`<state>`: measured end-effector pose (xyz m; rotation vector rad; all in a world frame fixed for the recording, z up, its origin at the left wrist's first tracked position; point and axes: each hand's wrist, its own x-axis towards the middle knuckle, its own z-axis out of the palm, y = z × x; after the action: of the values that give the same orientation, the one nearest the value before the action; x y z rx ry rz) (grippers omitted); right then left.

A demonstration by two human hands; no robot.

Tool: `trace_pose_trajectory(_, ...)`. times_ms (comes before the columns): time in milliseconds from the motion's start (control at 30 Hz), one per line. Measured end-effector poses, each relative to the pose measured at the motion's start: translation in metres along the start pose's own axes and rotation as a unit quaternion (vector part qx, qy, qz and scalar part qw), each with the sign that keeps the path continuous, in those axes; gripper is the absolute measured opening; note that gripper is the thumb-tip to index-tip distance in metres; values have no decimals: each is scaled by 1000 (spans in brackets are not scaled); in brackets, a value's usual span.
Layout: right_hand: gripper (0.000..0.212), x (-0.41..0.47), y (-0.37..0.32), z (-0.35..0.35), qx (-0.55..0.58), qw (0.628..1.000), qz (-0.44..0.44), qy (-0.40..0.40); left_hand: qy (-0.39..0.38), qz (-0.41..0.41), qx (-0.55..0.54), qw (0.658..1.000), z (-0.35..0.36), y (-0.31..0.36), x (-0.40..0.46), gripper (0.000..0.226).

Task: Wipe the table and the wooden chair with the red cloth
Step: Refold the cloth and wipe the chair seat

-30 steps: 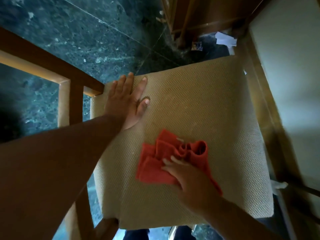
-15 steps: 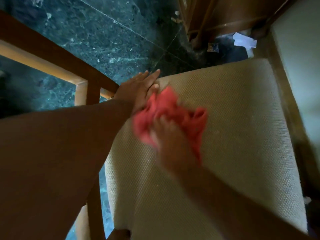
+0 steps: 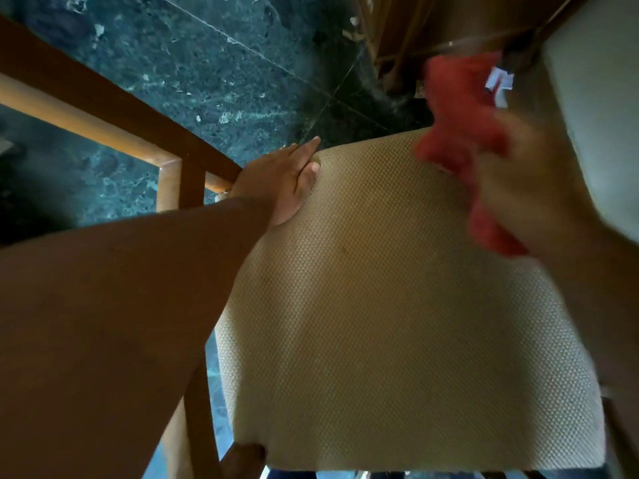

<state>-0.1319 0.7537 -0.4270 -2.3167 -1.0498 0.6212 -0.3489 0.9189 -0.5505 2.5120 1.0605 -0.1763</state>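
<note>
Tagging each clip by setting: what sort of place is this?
Probably a home or dining room, though little shows: a wooden chair with a woven beige seat cushion, a polished green marble floor, and more wooden furniture beyond.

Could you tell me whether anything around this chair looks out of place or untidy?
Yes: a scrap of white paper lies on the dark floor beyond the seat cushion, partly behind the red cloth. Some pale debris lies nearby.
</note>
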Motion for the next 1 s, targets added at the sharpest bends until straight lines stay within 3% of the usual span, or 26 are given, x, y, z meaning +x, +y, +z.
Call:
trace_pose_trajectory(67, 42, 9, 4, 63, -197, 978, -52, -37, 11, 2, -6, 1000, -1, 1, 2, 57)
trace_pose_trajectory(167, 60, -99, 27, 123, -284, 930, -147, -183, 9, 8, 18, 1000, -2, 2, 1, 58)
trace_pose_trajectory(233, 55, -191, 36, 102, -171, 927, -189, -277, -24, -13, 64, 998, -1, 3, 2, 60)
trace_pose_trajectory(300, 48, -230, 39, 64, -3, 936, -80, -342, -73, -63, 116, 989, -7, 15, 7, 61)
trace_pose_trajectory(367, 33, -212, 38, 35, 87, 948, 65, -300, -77, -109, 141, 981, -21, 28, 2, 64)
trace_pose_trajectory(433, 20, -174, 22, 3, 111, 940, 150, -287, -17, -121, 124, 985, -25, 42, -21, 69)
trace_pose_trajectory(467, 20, -156, 11, -10, 104, 947, 142, -268, 20, -115, 100, 988, -19, 49, -38, 71)
trace_pose_trajectory(533, 37, -116, 8, -21, 113, 981, 92, -126, 48, -97, 67, 992, 3, 59, -72, 73)
trace_pose_trajectory(600, 44, -82, 19, 1, 12, 999, 22, -26, 39, -99, 75, 992, 24, 59, -85, 71)
trace_pose_trajectory(667, 52, -88, 34, 56, -171, 982, -68, -51, 57, -106, 86, 989, 35, 55, -79, 69)
trace_pose_trajectory(767, 51, -188, 42, 118, -320, 899, -193, -227, 69, -81, 89, 990, 38, 52, -75, 67)
trace_pose_trajectory(800, 45, -234, 48, 123, -316, 882, -224, -268, 69, -79, 89, 990, 37, 50, -77, 67)
trace_pose_trajectory(833, 42, -265, 55, 114, -262, 888, -242, -292, 63, -82, 91, 991, 35, 50, -79, 67)
trace_pose_trajectory(867, 43, -279, 55, 100, -195, 894, -207, -346, 55, -83, 92, 991, 33, 52, -78, 67)
trace_pose_trajectory(900, 39, -283, 60, 87, -96, 916, -189, -341, 48, -85, 92, 991, 31, 54, -78, 68)
trace_pose_trajectory(1000, 15, -222, 49, 17, 103, 964, 48, -240, 25, -97, 88, 991, 25, 56, -80, 74)
